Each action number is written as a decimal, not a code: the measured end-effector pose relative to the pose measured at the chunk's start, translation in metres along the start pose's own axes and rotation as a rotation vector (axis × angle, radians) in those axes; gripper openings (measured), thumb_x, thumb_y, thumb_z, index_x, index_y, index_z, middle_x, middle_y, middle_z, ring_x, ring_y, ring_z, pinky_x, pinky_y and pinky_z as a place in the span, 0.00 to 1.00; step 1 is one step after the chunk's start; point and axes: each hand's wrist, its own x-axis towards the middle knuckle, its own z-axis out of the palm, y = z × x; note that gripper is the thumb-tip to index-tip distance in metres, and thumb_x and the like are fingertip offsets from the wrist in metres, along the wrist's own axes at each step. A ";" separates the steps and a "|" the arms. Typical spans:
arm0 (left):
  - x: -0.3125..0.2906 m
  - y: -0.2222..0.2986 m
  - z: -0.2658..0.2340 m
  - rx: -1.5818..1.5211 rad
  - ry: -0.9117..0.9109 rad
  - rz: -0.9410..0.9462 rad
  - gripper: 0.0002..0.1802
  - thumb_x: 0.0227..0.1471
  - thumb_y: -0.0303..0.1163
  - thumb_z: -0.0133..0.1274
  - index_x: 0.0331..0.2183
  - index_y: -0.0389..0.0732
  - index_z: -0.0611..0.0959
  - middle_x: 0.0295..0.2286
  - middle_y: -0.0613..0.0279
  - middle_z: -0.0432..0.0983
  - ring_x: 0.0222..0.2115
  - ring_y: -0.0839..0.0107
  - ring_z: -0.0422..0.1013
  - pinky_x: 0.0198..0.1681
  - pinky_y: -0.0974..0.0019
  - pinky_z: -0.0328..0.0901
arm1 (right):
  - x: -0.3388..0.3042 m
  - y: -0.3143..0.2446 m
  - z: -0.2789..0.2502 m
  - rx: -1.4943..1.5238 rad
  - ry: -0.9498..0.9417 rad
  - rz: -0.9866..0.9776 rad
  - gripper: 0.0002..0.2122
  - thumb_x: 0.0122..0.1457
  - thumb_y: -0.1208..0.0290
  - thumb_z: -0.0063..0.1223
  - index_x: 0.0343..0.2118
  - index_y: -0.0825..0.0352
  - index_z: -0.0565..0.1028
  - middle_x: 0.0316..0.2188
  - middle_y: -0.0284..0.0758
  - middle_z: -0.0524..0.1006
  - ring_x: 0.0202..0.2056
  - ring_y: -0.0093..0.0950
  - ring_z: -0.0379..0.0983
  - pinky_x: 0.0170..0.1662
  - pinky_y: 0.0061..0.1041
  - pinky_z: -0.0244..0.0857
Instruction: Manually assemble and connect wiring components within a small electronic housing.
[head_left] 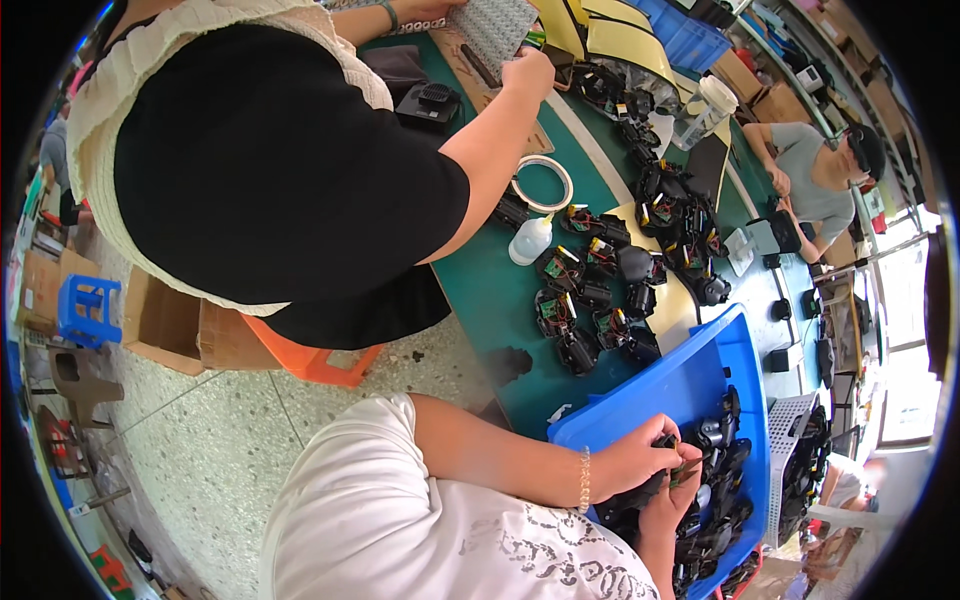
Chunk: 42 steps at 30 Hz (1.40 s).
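Above a blue bin (640, 370), my two hands work close together on a small black part with a bit of green on it. My left hand (640, 458), with a beaded bracelet at the wrist, has its fingers bent and pressed around the part. From below, my right hand (672, 500) pinches it with thumb and fingers. The part is mostly hidden by my fingers, so its kind does not show. Several black plastic housings (725, 450) lie heaped in the bin around and beyond my hands.
Black assemblies with green boards and red wires (560, 265) cover part of the green table (470, 300), beside a white squeeze bottle (530, 241) and a tape roll (543, 183). A co-worker in black (290, 170) sits at my left. A grey basket (790, 460) stands right of the bin.
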 end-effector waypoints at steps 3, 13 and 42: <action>0.006 -0.008 -0.001 0.093 0.046 0.020 0.14 0.49 0.32 0.48 0.39 0.40 0.69 0.32 0.67 0.65 0.35 0.79 0.61 0.40 0.75 0.58 | 0.002 -0.006 0.002 -0.005 -0.001 0.010 0.07 0.59 0.74 0.44 0.37 0.70 0.64 0.32 0.31 0.65 0.35 0.19 0.61 0.40 0.18 0.55; 0.004 -0.011 0.000 0.027 0.011 0.010 0.12 0.49 0.30 0.48 0.38 0.41 0.69 0.31 0.67 0.65 0.34 0.80 0.61 0.38 0.76 0.58 | -0.001 -0.007 -0.003 -0.073 -0.023 -0.004 0.06 0.57 0.80 0.43 0.37 0.69 0.65 0.31 0.30 0.66 0.33 0.17 0.62 0.39 0.15 0.55; 0.020 -0.035 0.102 0.224 -0.231 -0.185 0.26 0.45 0.35 0.50 0.45 0.43 0.60 0.28 0.62 0.63 0.23 0.77 0.62 0.19 0.73 0.55 | -0.055 -0.061 -0.100 -0.567 0.204 -0.080 0.11 0.41 0.84 0.49 0.31 0.70 0.69 0.20 0.33 0.70 0.23 0.20 0.65 0.29 0.19 0.58</action>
